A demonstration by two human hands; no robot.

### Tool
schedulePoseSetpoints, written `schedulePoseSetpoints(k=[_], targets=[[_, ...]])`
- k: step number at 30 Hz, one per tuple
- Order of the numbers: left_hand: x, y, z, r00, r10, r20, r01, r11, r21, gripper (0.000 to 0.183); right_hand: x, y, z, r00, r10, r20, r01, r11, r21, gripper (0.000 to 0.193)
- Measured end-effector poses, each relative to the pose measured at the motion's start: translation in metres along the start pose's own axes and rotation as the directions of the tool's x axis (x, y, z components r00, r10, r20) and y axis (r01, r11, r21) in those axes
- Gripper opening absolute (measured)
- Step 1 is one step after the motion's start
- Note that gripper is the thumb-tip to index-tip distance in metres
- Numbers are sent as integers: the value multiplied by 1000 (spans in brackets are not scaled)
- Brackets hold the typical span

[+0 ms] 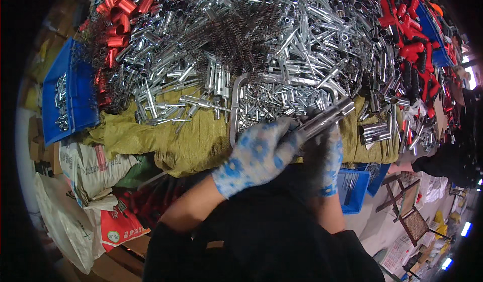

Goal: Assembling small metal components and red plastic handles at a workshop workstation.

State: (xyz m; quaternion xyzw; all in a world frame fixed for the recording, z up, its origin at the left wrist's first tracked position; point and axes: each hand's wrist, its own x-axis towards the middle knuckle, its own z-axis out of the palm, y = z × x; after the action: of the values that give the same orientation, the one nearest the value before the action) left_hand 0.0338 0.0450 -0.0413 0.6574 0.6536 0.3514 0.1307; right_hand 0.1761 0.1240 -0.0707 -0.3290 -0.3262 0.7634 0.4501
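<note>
My left hand (259, 153), in a white glove with blue flower print, is closed round the lower end of a shiny chrome metal tube (327, 119). The tube slants up to the right over a metal-rimmed tray (234, 116) of small silver pins and screws (266, 100). My right hand (332, 163), gloved alike, is just below the tube on the right. Its fingers are blurred and partly hidden, so whether it grips the tube cannot be made out. Beyond the tray rises a heap of chrome tubes and rods (312, 35), with dark coil springs (239, 38) on top.
Red cylinders (118, 41) lie at the far left, red and black handles (412, 50) at the far right. Yellow woven sacking (186, 146) covers the near edge. A blue bin (80, 95) stands left, another blue bin (352, 201) low right, near a wooden chair (413, 226).
</note>
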Motion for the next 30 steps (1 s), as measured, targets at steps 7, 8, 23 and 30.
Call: schedulePoseSetpoints(k=[7,8,23,30], targets=[[11,-44,20,979,-42,199,-21,952,307,25,9,-14,-35,975,181,129,-208,944,255,50],[11,-47,23,986,-42,164,-14,945,327,25,5,-14,-35,976,176,129,-205,944,259,50],[21,-45,9,981,-152,-121,169,975,143,19,-8,-10,-19,902,342,262,-350,937,-16,61],[22,-38,5,993,-110,-51,100,981,-164,18,-7,-11,-15,908,376,183,-366,927,-85,57]])
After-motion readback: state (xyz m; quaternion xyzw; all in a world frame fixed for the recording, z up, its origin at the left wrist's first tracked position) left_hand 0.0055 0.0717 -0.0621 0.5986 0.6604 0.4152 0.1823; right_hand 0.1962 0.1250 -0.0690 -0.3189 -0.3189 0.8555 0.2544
